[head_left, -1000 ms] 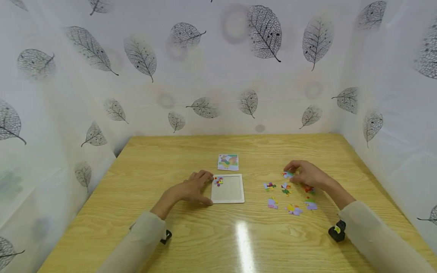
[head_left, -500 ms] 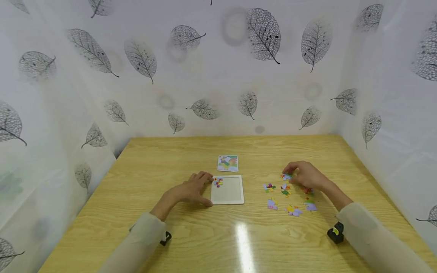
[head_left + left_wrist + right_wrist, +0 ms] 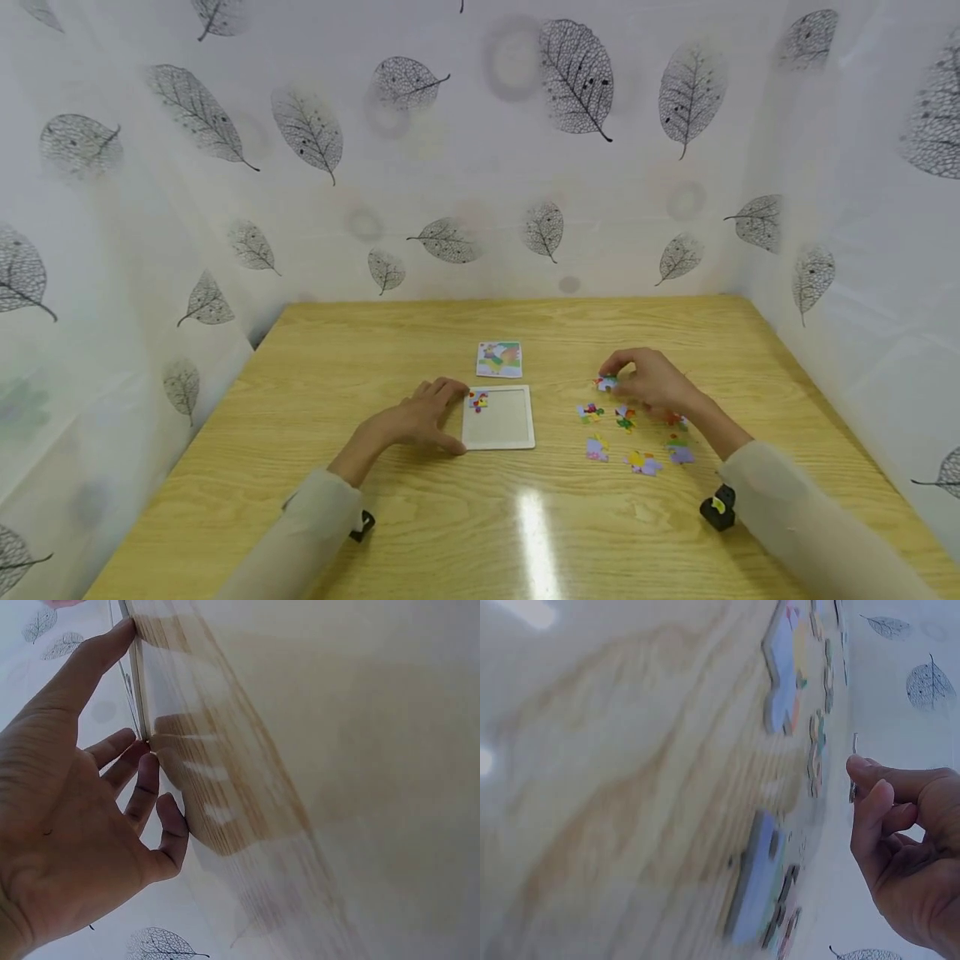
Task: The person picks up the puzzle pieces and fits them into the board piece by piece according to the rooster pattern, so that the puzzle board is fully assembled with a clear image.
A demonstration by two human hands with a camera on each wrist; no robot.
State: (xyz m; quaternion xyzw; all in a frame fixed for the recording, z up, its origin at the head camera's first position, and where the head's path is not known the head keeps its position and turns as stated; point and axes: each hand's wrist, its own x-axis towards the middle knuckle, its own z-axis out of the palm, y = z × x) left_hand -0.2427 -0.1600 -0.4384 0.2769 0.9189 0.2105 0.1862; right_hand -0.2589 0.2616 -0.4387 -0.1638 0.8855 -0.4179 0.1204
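Observation:
A white square puzzle tray (image 3: pixel 532 417) lies on the wooden table, with one colourful jigsaw piece (image 3: pixel 478 401) in its upper left corner. My left hand (image 3: pixel 412 421) rests at the tray's left side, thumb by the lower corner and fingertips by the upper one, fingers spread. In the left wrist view the left hand (image 3: pixel 90 810) touches the tray's edge (image 3: pixel 135 682). My right hand (image 3: pixel 654 383) pinches a jigsaw piece (image 3: pixel 606 383) above the table. The right wrist view shows that thin piece (image 3: pixel 854 742) edge-on between the thumb and fingers of the right hand (image 3: pixel 907 840).
Several loose jigsaw pieces (image 3: pixel 642 462) lie on the table (image 3: pixel 360 350) to the right of the tray, some under my right hand. A small picture card (image 3: pixel 499 359) with a colourful bird lies behind the tray. Leaf-patterned cloth (image 3: pixel 480 167) surrounds the table's back and sides.
My right hand has moved left with the jigsaw piece, away from the loose pieces behind it. My left hand stays at the tray.

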